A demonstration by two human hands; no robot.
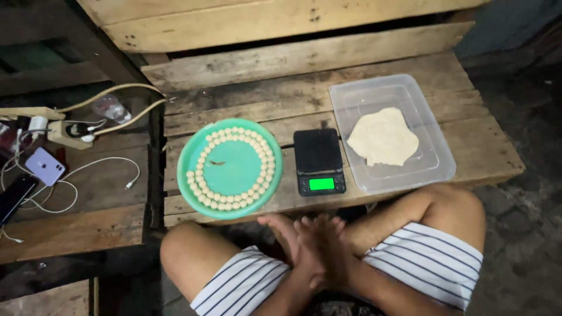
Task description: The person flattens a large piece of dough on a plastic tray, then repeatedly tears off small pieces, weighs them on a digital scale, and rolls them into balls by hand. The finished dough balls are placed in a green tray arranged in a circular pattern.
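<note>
My two hands are pressed palm to palm over my lap, just below the front edge of the wooden table (246,99). My left hand (325,248) lies on top with its fingers pointing up. Under it my right hand (280,229) shows its fingers sticking out to the left. Anything between the palms is hidden. Nearest to the hands is a green round plate (234,167) with several small pale dough balls (229,205) laid in a ring along its rim. A black digital scale (319,161) with a lit green display stands beside the plate.
A clear plastic tub (433,167) at the table's right holds a flat lump of pale dough (383,136). On a lower wooden bench at left lie a lilac phone (44,165), a dark phone (14,196), white cables and a power strip (70,133). My knees and striped shorts fill the foreground.
</note>
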